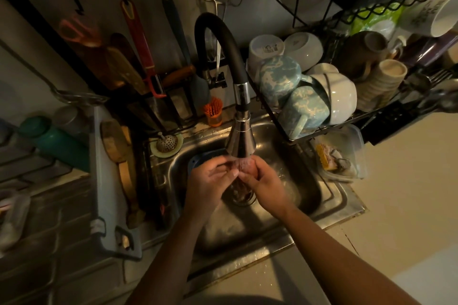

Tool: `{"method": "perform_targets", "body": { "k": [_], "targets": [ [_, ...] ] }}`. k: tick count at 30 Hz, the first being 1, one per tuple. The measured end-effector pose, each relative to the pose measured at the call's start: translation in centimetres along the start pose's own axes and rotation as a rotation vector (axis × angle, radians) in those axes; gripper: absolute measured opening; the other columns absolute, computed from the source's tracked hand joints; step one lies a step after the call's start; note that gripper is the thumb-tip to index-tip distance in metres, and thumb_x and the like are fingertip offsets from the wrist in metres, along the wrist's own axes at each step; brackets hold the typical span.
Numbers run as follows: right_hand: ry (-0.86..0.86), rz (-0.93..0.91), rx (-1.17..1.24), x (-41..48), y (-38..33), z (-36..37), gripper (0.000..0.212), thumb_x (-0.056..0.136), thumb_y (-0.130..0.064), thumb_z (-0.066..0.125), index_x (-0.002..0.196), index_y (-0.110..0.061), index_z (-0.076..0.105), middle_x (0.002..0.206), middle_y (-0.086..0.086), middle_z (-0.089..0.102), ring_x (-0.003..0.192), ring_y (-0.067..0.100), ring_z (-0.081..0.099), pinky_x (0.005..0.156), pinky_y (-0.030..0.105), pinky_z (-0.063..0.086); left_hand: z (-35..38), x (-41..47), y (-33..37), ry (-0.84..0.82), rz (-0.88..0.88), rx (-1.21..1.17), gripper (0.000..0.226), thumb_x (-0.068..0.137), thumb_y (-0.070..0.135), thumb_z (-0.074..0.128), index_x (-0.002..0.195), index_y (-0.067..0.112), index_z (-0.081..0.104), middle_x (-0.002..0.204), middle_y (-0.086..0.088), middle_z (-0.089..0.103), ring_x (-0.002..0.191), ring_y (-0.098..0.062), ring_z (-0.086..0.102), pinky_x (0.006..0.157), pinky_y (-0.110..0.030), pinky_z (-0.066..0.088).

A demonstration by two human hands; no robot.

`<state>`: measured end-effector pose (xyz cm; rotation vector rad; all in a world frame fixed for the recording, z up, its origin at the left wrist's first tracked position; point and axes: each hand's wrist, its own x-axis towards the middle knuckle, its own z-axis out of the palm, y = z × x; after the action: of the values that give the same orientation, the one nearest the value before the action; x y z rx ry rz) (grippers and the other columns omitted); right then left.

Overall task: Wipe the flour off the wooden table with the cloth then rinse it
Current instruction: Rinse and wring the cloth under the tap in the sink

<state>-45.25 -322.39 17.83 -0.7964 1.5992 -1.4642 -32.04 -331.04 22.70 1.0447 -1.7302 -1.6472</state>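
Observation:
Both hands meet over the steel sink (319,195), right under the faucet head (241,141). Water runs from it onto a small reddish cloth (244,164) bunched between my fingers. My left hand (210,181) grips the cloth from the left with curled fingers. From the right, my right hand (264,182) pinches it. Most of the cloth is hidden by my fingers, and a wet part hangs down toward the drain (244,199). The wooden table is out of view.
A dish rack (280,121) with mugs and bowls overhangs the sink's right side, and a plastic tub (347,156) with sponges sits below it. Utensils hang on the back wall. A strainer (166,143) lies at the sink's left rim, beside a grey tray (104,181) of wooden boards.

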Motion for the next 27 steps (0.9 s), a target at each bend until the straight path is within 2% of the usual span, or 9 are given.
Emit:
{"method": "perform_targets", "body": {
  "k": [2, 5, 8, 10, 13, 17, 21, 23, 27],
  "targets": [
    [-0.035, 0.014, -0.032, 0.1, 0.0, -0.3, 0.033, 0.098, 0.000, 0.058, 0.130, -0.003, 0.053, 0.097, -0.002, 0.072, 0.087, 0.008, 0.072, 0.073, 0.023, 0.056, -1.1, 0.3, 0.1, -0.049, 0.040, 0.065, 0.035, 0.086, 0.005, 0.074, 0.111, 0.029, 0.068, 0.101, 0.005, 0.075, 0.100, -0.008, 0.071, 0.081, -0.020, 0.056],
    [-0.078, -0.004, -0.129, 0.1, -0.2, -0.5, 0.036, 0.102, -0.001, 0.051, 0.134, -0.014, 0.042, 0.101, -0.004, 0.066, 0.086, 0.001, 0.069, 0.071, 0.020, 0.055, -1.7, 0.7, -0.2, -0.150, 0.075, 0.123, 0.049, 0.087, 0.006, 0.073, 0.118, 0.041, 0.056, 0.112, 0.015, 0.069, 0.109, -0.001, 0.066, 0.088, -0.018, 0.053],
    [-0.161, -0.004, -0.145, -0.1, -0.6, -0.4, 0.022, 0.105, -0.004, 0.046, 0.123, -0.016, 0.042, 0.095, 0.001, 0.067, 0.071, 0.007, 0.073, 0.057, 0.019, 0.055, -1.2, 0.9, -0.9, -0.250, 0.089, 0.216, 0.040, 0.090, 0.019, 0.069, 0.120, 0.042, 0.056, 0.115, 0.010, 0.069, 0.110, -0.004, 0.065, 0.089, -0.023, 0.054],
    [-0.194, 0.002, -0.138, -0.2, -0.9, -0.3, 0.019, 0.107, -0.010, 0.044, 0.126, -0.015, 0.045, 0.092, 0.009, 0.071, 0.067, 0.015, 0.074, 0.050, 0.021, 0.055, -0.8, 1.0, -1.4, -0.226, 0.112, 0.283, 0.031, 0.087, 0.028, 0.066, 0.116, 0.037, 0.060, 0.113, 0.007, 0.067, 0.105, -0.004, 0.064, 0.088, -0.023, 0.051],
    [-0.212, 0.035, -0.126, -0.1, -0.8, -0.5, 0.021, 0.107, -0.016, 0.045, 0.126, -0.019, 0.051, 0.088, 0.017, 0.074, 0.066, 0.032, 0.074, 0.048, 0.038, 0.058, -0.1, 0.9, -1.9, -0.142, 0.139, 0.326, 0.019, 0.087, 0.024, 0.069, 0.104, 0.030, 0.062, 0.106, 0.002, 0.062, 0.096, 0.000, 0.060, 0.082, -0.011, 0.045],
    [-0.247, 0.056, -0.095, 0.3, -0.3, -0.8, 0.020, 0.105, -0.019, 0.053, 0.122, -0.010, 0.053, 0.090, 0.022, 0.072, 0.075, 0.040, 0.073, 0.063, 0.043, 0.061, 0.3, 0.8, -2.3, -0.007, 0.188, 0.325, 0.031, 0.087, 0.005, 0.071, 0.087, 0.035, 0.065, 0.095, 0.004, 0.062, 0.088, 0.000, 0.061, 0.075, -0.009, 0.047],
    [-0.185, 0.051, -0.043, 0.2, 0.5, -1.0, 0.040, 0.097, -0.020, 0.066, 0.133, -0.015, 0.051, 0.115, 0.010, 0.069, 0.106, 0.024, 0.070, 0.091, 0.040, 0.059, 0.7, 1.0, -2.4, 0.113, 0.135, 0.326, 0.032, 0.085, 0.000, 0.070, 0.079, 0.031, 0.066, 0.090, 0.002, 0.060, 0.081, -0.001, 0.060, 0.069, -0.007, 0.046],
    [-0.212, 0.063, -0.052, 0.4, 0.6, -1.1, 0.042, 0.094, -0.017, 0.070, 0.132, -0.016, 0.053, 0.115, 0.006, 0.069, 0.109, 0.019, 0.069, 0.095, 0.035, 0.057, 0.9, 1.0, -2.4, 0.149, 0.118, 0.316, 0.027, 0.084, 0.000, 0.071, 0.079, 0.026, 0.068, 0.089, 0.001, 0.062, 0.079, -0.002, 0.061, 0.068, -0.007, 0.046],
    [-0.207, 0.044, -0.248, 0.8, 0.4, -1.0, 0.013, 0.099, -0.007, 0.059, 0.108, -0.016, 0.062, 0.080, 0.002, 0.069, 0.070, -0.003, 0.066, 0.065, 0.012, 0.049, 1.5, 1.0, -2.4, 0.175, 0.127, 0.283, 0.022, 0.081, -0.003, 0.073, 0.076, 0.019, 0.068, 0.085, -0.001, 0.061, 0.075, 0.003, 0.060, 0.068, -0.007, 0.046]
  ]
}}
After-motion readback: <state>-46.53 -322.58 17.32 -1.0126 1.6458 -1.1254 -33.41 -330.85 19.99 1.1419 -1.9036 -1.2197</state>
